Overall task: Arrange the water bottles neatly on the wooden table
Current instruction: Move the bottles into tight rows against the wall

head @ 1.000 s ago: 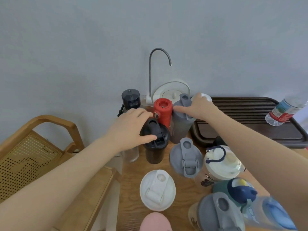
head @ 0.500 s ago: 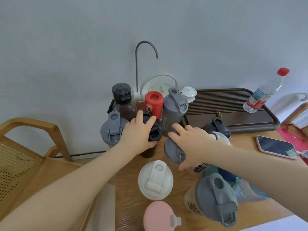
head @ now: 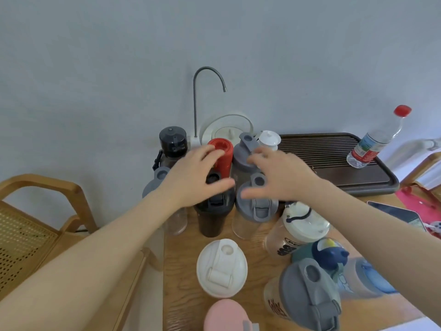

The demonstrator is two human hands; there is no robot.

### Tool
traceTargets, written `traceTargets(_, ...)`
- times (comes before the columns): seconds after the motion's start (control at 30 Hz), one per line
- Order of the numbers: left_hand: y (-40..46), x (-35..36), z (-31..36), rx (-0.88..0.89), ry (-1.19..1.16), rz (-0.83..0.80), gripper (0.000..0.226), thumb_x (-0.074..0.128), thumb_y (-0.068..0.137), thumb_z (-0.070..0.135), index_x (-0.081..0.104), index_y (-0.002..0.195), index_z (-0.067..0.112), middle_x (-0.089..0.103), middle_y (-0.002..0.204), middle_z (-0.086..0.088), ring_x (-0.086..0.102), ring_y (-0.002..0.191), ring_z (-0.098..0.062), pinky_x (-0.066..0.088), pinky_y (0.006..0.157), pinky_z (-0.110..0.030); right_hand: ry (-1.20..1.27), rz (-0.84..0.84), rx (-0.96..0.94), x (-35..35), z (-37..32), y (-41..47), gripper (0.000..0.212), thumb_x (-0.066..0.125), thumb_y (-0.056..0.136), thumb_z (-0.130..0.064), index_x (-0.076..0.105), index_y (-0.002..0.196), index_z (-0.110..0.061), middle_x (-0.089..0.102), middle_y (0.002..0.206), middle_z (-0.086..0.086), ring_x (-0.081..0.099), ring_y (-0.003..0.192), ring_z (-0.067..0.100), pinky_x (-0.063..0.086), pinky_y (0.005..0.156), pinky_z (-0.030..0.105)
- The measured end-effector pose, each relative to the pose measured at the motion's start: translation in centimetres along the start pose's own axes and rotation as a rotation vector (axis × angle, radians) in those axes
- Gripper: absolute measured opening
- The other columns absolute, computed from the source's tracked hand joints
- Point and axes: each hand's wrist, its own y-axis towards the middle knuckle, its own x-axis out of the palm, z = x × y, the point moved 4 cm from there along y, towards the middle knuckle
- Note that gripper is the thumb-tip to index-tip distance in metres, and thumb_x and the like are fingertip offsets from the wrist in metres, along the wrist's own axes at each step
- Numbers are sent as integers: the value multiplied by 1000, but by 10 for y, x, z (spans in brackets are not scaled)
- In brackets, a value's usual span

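Hovering with fingers spread wide, empty: left hand over black-lidded bottle, right hand over grey-lidded bottle, at frame centre amid water bottles crowding wooden table, white-lidded bottle below.

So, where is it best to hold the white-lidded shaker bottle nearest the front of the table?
Probably by the lid rim of the white-lidded shaker, coming straight down from above. It stands upright, its wide round lid faces the camera, and the body beneath is mostly hidden. A pink lid crowds its near side.
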Motion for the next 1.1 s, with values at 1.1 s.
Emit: traceTargets(1.1, 18, 17, 48, 263, 154, -78, 65, 55, 84, 48, 33, 139, 20, 34, 146, -5, 31, 133, -21, 31, 107, -35, 410, -34, 73, -8, 55, -19, 59, 57, 81, -52, 45, 128, -17, 51, 128, 6, 51, 114, 21, 42, 97, 35)
